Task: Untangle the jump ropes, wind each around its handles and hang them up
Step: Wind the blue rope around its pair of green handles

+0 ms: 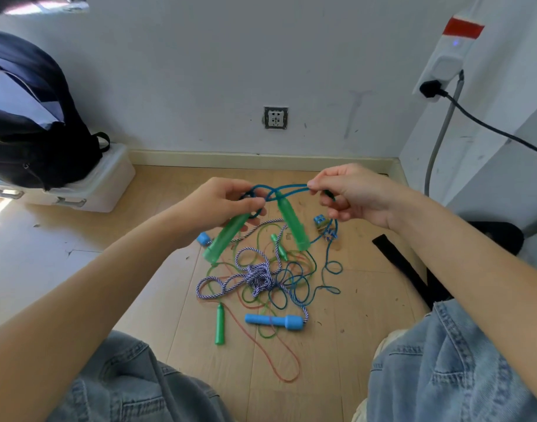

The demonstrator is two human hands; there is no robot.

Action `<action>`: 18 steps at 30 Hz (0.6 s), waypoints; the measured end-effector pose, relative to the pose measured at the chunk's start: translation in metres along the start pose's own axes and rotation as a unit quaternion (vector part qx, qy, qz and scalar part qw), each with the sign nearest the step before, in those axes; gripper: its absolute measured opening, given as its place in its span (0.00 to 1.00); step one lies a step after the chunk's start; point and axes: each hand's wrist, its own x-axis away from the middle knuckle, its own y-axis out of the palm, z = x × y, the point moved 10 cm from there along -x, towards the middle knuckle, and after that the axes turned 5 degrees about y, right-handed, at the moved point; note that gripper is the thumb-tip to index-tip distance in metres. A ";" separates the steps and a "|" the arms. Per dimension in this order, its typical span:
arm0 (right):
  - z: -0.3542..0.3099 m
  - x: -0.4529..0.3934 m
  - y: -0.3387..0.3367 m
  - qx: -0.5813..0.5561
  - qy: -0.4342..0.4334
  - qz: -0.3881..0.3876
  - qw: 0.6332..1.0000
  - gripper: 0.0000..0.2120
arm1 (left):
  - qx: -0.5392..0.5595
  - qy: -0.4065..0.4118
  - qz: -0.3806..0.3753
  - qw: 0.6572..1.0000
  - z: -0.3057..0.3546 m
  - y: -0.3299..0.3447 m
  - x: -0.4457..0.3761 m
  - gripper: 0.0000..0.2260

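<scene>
My left hand (227,205) grips the top of a translucent green handle (227,237) together with a loop of teal rope (288,187). My right hand (349,193) pinches that teal rope, stretched between both hands. A second green handle (293,223) hangs from the rope between them. Below on the floor lies a tangle: a knotted purple-white rope (259,278) with blue handles (274,321) (203,239), thin green and red cords, and a small solid green handle (220,325).
A dark backpack (29,117) sits on a white plastic box (87,187) at the left. A wall socket (275,118) is straight ahead. A black strap (410,269) lies on the wooden floor at the right. My denim-clad knees frame the bottom.
</scene>
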 end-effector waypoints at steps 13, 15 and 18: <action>-0.003 -0.004 0.002 0.067 -0.045 0.065 0.995 0.07 | -0.007 0.078 0.160 0.984 0.032 -0.025 0.002 0.11; -0.005 -0.003 0.004 0.104 -0.062 0.075 0.990 0.07 | 0.056 0.059 0.162 0.983 0.027 -0.023 0.001 0.12; -0.008 -0.002 0.004 0.132 -0.076 0.086 0.985 0.07 | 0.133 0.051 0.155 0.978 0.026 -0.021 0.001 0.11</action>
